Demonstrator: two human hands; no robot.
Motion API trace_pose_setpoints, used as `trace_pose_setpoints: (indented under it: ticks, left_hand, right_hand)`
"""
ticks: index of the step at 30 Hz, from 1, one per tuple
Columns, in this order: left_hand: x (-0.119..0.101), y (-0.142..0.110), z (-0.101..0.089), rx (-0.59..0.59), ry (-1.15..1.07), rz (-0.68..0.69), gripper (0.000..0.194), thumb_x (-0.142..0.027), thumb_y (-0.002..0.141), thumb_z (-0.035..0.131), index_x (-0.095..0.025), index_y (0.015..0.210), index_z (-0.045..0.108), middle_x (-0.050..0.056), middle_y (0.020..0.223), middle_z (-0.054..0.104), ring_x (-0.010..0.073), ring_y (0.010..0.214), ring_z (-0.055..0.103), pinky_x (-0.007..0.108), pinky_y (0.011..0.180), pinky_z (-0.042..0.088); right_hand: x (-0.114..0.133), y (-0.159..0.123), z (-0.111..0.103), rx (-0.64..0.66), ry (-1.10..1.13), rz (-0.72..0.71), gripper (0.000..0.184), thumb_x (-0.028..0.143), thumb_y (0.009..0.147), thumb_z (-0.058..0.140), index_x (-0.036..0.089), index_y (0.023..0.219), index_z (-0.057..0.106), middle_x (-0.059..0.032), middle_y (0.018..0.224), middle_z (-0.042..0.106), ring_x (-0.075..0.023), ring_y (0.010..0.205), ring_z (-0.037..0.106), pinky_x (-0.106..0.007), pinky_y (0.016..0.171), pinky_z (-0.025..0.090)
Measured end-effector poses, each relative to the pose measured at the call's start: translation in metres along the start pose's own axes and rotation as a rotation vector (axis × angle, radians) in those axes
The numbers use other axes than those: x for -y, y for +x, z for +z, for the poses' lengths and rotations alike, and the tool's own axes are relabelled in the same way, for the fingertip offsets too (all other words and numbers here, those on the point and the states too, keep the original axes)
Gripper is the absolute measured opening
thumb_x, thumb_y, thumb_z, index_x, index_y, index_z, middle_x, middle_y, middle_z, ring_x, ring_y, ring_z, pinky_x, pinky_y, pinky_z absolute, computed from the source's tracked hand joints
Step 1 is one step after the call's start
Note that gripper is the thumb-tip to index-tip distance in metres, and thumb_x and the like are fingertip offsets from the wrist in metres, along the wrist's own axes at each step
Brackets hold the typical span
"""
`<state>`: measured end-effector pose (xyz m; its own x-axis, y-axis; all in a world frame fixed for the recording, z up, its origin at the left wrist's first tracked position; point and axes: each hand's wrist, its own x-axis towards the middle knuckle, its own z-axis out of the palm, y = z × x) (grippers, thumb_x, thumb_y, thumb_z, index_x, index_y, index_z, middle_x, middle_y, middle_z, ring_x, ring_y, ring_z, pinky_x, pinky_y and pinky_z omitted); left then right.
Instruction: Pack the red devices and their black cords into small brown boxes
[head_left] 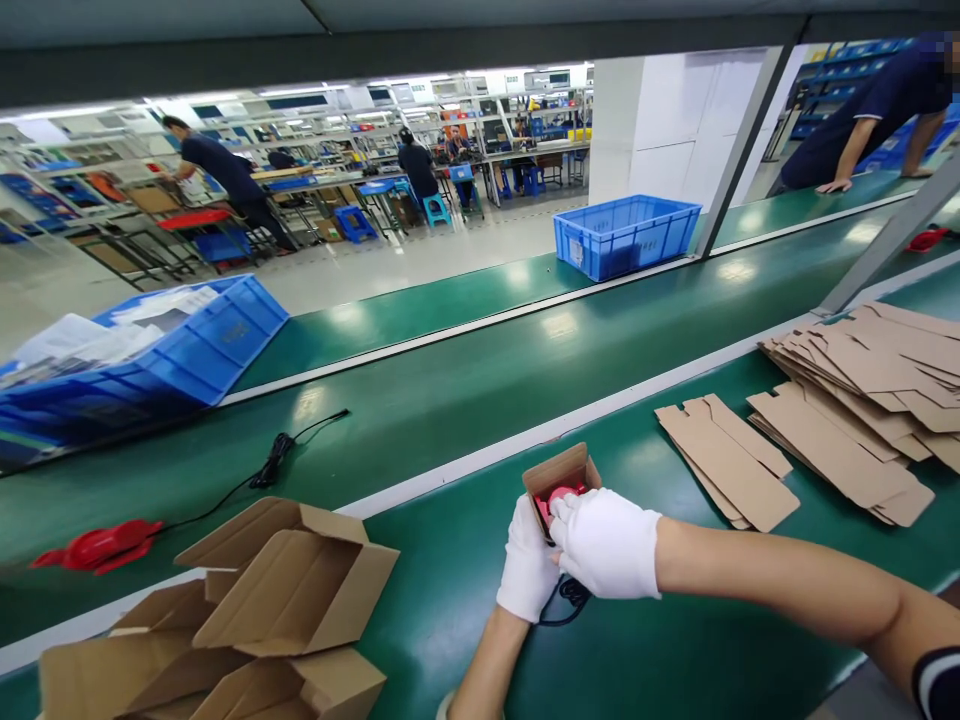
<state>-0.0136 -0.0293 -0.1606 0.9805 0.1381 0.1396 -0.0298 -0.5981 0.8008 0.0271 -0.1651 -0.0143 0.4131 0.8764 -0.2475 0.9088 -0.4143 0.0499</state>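
A small open cardboard box (556,470) is tilted towards me above the green work surface. My left hand (526,565), in a white glove, is closed around the box's left side. Inside its mouth sits a red plastic item (564,492), mostly covered by fingers. My right hand (609,542), also gloved in white, reaches into the opening with its fingers closed on that item. A coiled black cable (574,592) hangs or lies just below my hands. Whether it joins the red item is hidden.
Opened cardboard boxes (300,590) pile up at lower left; flat cardboard blanks (847,420) lie at right. Another red item (105,545) with a black cable rests on the green conveyor (465,390). Beyond are a filled blue crate (225,340), another crate (626,240) and co-workers.
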Motion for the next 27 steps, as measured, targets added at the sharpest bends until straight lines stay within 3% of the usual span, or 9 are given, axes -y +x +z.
trace_pose_setpoints:
  ticks: [4, 9, 11, 14, 16, 18, 23, 25, 27]
  left_hand:
    - [-0.003, 0.001, 0.000, 0.010, -0.001, -0.002, 0.060, -0.035, 0.072, 0.060, -0.016, 0.126, 0.041, 0.015, 0.120, 0.052, 0.0259, 0.109, 0.054, 0.038, 0.093, 0.047]
    - [-0.013, -0.009, -0.019, 0.049, 0.065, 0.005, 0.063, -0.036, 0.076, 0.059, -0.016, 0.131, 0.035, 0.013, 0.123, 0.050, 0.0251, 0.110, 0.053, 0.040, 0.093, 0.047]
    - [-0.020, -0.021, -0.030, -0.035, 0.133, 0.077, 0.060, -0.033, 0.079, 0.056, -0.016, 0.133, 0.033, 0.013, 0.127, 0.046, 0.0261, 0.116, 0.049, 0.043, 0.097, 0.044]
    - [-0.038, -0.041, -0.036, -0.202, 0.226, 0.235, 0.041, -0.027, 0.084, 0.051, -0.018, 0.123, 0.042, 0.011, 0.118, 0.050, 0.0250, 0.110, 0.050, 0.042, 0.095, 0.044]
    - [-0.052, -0.055, -0.030, -0.159, 0.322, 0.332, 0.034, -0.025, 0.085, 0.052, -0.018, 0.118, 0.046, 0.010, 0.112, 0.052, 0.0254, 0.107, 0.050, 0.042, 0.093, 0.044]
    - [-0.064, -0.067, -0.017, -0.027, 0.446, 0.360, 0.036, -0.025, 0.083, 0.056, -0.017, 0.117, 0.047, 0.011, 0.113, 0.052, 0.0280, 0.108, 0.049, 0.045, 0.093, 0.043]
    - [-0.065, -0.094, 0.014, 0.028, 0.603, 0.285, 0.033, -0.029, 0.083, 0.060, -0.014, 0.111, 0.049, 0.013, 0.109, 0.053, 0.0312, 0.101, 0.050, 0.045, 0.083, 0.045]
    - [-0.066, -0.102, 0.016, -0.031, 0.522, 0.246, 0.028, -0.040, 0.089, 0.053, -0.016, 0.102, 0.050, 0.011, 0.099, 0.054, 0.0270, 0.090, 0.053, 0.038, 0.074, 0.045]
    - [-0.073, -0.107, 0.014, -0.085, 0.330, 0.149, 0.044, -0.061, 0.086, 0.049, -0.017, 0.091, 0.048, 0.006, 0.085, 0.050, 0.0211, 0.076, 0.051, 0.032, 0.065, 0.044]
  right_hand:
    - [-0.003, -0.001, 0.011, -0.058, 0.067, 0.010, 0.035, 0.038, 0.093, 0.046, 0.008, 0.104, 0.061, -0.0168, 0.100, 0.058, -0.0283, 0.088, 0.055, -0.038, 0.069, 0.046]
    - [-0.015, -0.048, 0.042, -0.324, 0.243, -0.066, 0.018, 0.028, 0.095, 0.044, 0.017, 0.097, 0.058, -0.0047, 0.093, 0.058, -0.0190, 0.086, 0.055, -0.031, 0.072, 0.040]
    - [-0.019, -0.065, 0.060, -0.279, 0.192, 0.093, 0.018, 0.027, 0.096, 0.043, 0.018, 0.093, 0.057, -0.0033, 0.084, 0.057, -0.0181, 0.075, 0.054, -0.030, 0.064, 0.037]
    - [-0.023, -0.071, 0.087, -0.140, 0.096, 0.211, 0.026, 0.032, 0.086, 0.062, 0.018, 0.107, 0.055, -0.0060, 0.096, 0.056, -0.0177, 0.069, 0.054, -0.028, 0.057, 0.033]
    - [-0.023, -0.066, 0.103, -0.103, 0.073, 0.160, 0.035, 0.031, 0.084, 0.065, 0.018, 0.114, 0.052, -0.0071, 0.101, 0.054, -0.0185, 0.071, 0.056, -0.028, 0.055, 0.033]
    - [-0.020, -0.062, 0.111, -0.086, 0.080, 0.119, 0.022, 0.027, 0.089, 0.056, 0.019, 0.110, 0.053, -0.0054, 0.093, 0.054, -0.0191, 0.070, 0.056, -0.028, 0.053, 0.032]
    - [-0.012, -0.083, 0.104, -0.091, 0.277, 0.107, 0.010, 0.019, 0.089, 0.051, 0.020, 0.099, 0.054, -0.0003, 0.085, 0.054, -0.0151, 0.060, 0.052, -0.028, 0.050, 0.026]
    - [-0.008, -0.097, 0.095, -0.145, 0.398, 0.102, 0.011, 0.016, 0.089, 0.049, 0.021, 0.099, 0.054, 0.0003, 0.087, 0.055, -0.0138, 0.062, 0.051, -0.027, 0.053, 0.029]
    - [-0.003, -0.106, 0.085, -0.237, 0.540, 0.091, 0.015, 0.014, 0.090, 0.046, 0.021, 0.099, 0.055, 0.0000, 0.089, 0.055, -0.0135, 0.067, 0.052, -0.026, 0.059, 0.033]
